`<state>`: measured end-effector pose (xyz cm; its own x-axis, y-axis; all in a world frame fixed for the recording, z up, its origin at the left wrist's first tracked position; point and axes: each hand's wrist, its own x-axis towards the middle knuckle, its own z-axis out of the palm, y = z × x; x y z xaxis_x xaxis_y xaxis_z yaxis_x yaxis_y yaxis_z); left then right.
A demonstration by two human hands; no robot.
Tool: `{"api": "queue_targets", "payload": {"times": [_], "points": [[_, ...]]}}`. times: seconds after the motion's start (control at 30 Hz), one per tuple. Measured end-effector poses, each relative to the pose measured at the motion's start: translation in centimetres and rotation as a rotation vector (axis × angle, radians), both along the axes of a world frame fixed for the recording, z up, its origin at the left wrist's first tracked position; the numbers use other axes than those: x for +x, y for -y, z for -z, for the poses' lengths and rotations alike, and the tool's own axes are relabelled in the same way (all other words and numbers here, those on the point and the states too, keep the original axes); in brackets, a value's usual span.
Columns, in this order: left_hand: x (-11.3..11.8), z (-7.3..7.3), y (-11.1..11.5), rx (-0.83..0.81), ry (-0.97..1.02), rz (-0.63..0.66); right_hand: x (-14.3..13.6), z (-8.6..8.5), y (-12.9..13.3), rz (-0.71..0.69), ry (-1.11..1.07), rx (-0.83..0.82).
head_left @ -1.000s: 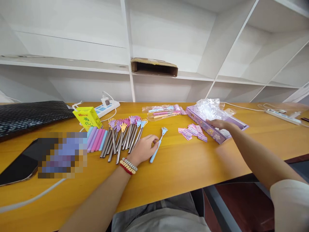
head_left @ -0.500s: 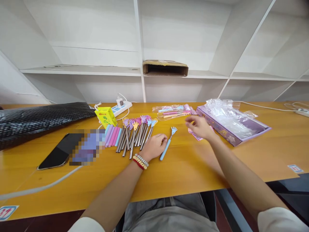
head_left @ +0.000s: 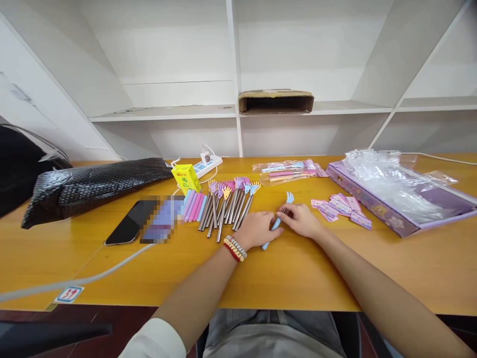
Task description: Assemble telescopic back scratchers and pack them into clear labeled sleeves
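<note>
A blue back scratcher point(head_left: 266, 245) with a small hand-shaped head lies slanted on the table between my hands. My left hand point(head_left: 258, 229) has its fingers closed round the blue handle. The fingertips of my right hand point(head_left: 300, 220) pinch the upper part, just below the head. Left of my hands lie several metal scratchers point(head_left: 220, 223) with purple, pink, yellow and blue heads, beside a row of pastel tubes point(head_left: 194, 206). Small pink printed cards point(head_left: 340, 205) are scattered right of my right hand.
Bagged scratchers point(head_left: 288, 171) lie at the back. A purple box point(head_left: 395, 221) of clear bags stands right. Leftward are a yellow box point(head_left: 186, 178), power strip point(head_left: 209, 166), phone point(head_left: 128, 223), white cable point(head_left: 122, 262) and black wrapped bundle point(head_left: 97, 186). A cardboard box point(head_left: 276, 94) sits on the shelf.
My right hand has moved left from beside the cards to the blue scratcher. My left hand has taken hold of its handle. The view has shifted, so more of the left side shows.
</note>
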<state>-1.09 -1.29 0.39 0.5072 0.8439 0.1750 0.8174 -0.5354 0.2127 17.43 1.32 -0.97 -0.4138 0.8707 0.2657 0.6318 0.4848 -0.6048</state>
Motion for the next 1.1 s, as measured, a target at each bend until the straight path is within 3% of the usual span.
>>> {"api": "queue_targets", "payload": {"times": [0.23,0.37,0.53,0.73,0.8,0.9,0.97,1.1], "points": [[-0.2,-0.3,-0.3,0.057,0.053,-0.065,-0.7,0.6,-0.3,0.102,-0.646,-0.127],[0.2,-0.8,0.1,0.100,0.091,-0.128,-1.3,0.0,0.0,0.155,-0.921,-0.083],[0.6,-1.7,0.9,0.120,0.092,-0.148,-1.2,-1.5,0.4,0.297,-0.987,0.038],[-0.3,-2.1,0.4,0.220,0.005,-0.128,0.1,-1.9,-0.4,0.213,-1.058,-0.285],[-0.6,-2.1,0.0,0.260,0.003,-0.105,0.2,-2.2,-0.5,0.221,-1.057,-0.300],[-1.3,-2.1,-0.7,0.322,0.051,-0.107,1.4,-3.9,-0.4,0.278,-1.028,-0.189],[-2.0,-2.0,-1.2,0.383,0.090,-0.112,3.9,-6.0,-0.4,0.370,-1.031,-0.073],[-3.8,-2.2,-2.3,0.525,0.136,-0.155,13.8,-11.6,0.0,0.701,-1.088,0.245]]}}
